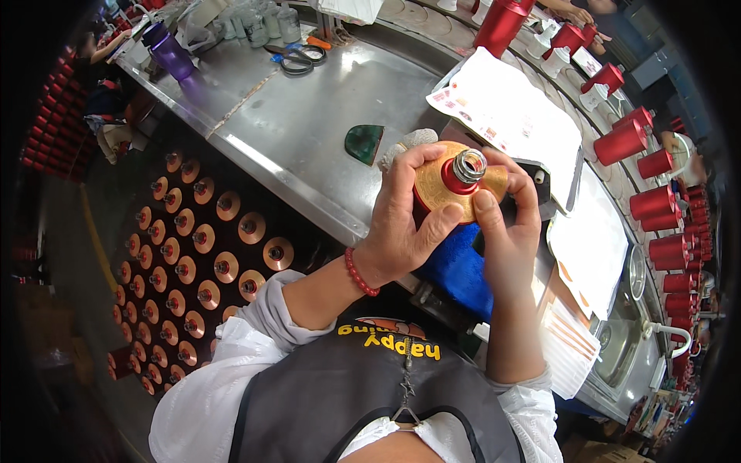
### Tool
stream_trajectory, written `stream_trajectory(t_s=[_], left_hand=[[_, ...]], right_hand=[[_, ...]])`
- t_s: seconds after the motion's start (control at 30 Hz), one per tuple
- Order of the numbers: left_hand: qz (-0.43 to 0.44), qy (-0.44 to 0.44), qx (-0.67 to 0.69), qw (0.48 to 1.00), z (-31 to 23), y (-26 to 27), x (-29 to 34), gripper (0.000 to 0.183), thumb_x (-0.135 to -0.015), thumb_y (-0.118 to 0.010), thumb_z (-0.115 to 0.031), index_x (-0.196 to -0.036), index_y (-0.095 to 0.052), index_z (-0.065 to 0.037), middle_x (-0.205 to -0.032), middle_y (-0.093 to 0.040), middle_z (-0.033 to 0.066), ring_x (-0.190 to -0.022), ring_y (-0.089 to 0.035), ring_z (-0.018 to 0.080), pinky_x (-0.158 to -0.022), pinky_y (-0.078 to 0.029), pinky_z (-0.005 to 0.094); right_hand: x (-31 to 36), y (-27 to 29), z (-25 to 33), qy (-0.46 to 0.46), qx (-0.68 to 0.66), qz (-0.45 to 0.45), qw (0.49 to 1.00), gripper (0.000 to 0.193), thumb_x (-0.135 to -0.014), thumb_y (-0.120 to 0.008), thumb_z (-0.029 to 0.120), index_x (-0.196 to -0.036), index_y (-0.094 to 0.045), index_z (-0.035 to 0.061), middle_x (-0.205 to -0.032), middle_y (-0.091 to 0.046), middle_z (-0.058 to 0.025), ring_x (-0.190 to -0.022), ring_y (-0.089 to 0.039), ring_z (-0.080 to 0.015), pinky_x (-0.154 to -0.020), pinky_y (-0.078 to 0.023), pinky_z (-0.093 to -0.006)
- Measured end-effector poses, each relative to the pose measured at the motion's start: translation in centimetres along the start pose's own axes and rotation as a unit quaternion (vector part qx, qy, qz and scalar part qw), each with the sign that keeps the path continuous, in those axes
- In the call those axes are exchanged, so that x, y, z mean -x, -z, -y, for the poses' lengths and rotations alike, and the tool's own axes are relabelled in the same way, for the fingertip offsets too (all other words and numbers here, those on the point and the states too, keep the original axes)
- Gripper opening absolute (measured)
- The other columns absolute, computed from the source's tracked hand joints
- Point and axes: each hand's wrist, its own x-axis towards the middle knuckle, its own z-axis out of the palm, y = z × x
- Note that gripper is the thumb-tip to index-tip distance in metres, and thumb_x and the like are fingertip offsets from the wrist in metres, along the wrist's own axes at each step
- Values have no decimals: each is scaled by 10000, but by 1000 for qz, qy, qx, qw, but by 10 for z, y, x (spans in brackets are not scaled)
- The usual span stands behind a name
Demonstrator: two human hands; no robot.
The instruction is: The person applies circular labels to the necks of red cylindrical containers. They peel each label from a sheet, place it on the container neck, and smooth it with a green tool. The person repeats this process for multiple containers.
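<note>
A red bottle (458, 187) with a gold shoulder and a bare, shiny threaded neck is held upright in front of me. My left hand (395, 224) is closed round its left side, fingers at the far edge and thumb on the near part of the shoulder. On the right side my right hand (511, 231) pinches a curved gold label (495, 182) against the shoulder, thumb on top and fingers behind. Whether the label is stuck down all along cannot be seen. A whitish lumpy wad (417, 140) lies just behind my left fingers.
The steel table (309, 147) carries a dark green rounded plate (363, 144), scissors (297, 60), a purple drinking bottle (168, 52) and papers (513, 108). Blue cloth (455, 266) lies below my hands. Gold-topped bottles (184, 270) crowd the left; red bottles (621, 143) line a conveyor at right.
</note>
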Motion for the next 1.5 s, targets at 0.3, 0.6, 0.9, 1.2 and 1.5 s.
stream_trajectory(t_s=[0.3,0.6,0.9,1.2,1.5], left_hand=[[-20,35,34,999,4,-3,-1,548,-870,-655,-174,-1332,-408,-13,-1286,-474,171,-1185,-486,260,-1058,-392,383],[25,48,110,992,6,4,-9,616,-892,-699,-210,-1370,-366,-12,-1339,-469,144,-1229,-493,207,-1075,-399,348],[50,104,107,988,15,50,-29,599,-1035,-514,-451,-1431,-420,-12,-1423,-499,131,-1279,-514,215,-1118,-374,360],[108,91,166,976,-9,34,-7,653,-964,-631,-292,-1482,-352,-6,-1457,-452,151,-1349,-460,217,-1146,-350,367],[99,101,120,983,-12,30,-8,614,-929,-635,-168,-1443,-333,-22,-1409,-473,143,-1303,-493,199,-1115,-396,358]], right_hand=[[-23,20,-4,-92,-72,83,990,153,-923,-674,123,-980,-573,22,-1135,-643,-115,-1080,-575,-176,-992,-434,-329],[-48,12,-23,-228,-193,102,949,369,-1021,-556,264,-1300,-603,26,-1124,-648,-67,-914,-579,-86,-793,-481,-240],[13,20,-2,-133,18,60,989,421,-1041,-555,247,-1406,-550,37,-1144,-654,-51,-924,-555,-119,-864,-469,-265],[11,5,-1,-113,-1,90,989,493,-1003,-618,236,-1423,-519,-1,-1263,-619,-119,-1162,-578,-195,-1020,-435,-314],[9,2,7,-60,85,95,990,536,-984,-646,284,-1414,-518,-11,-1281,-614,-158,-1190,-581,-228,-1043,-431,-338]])
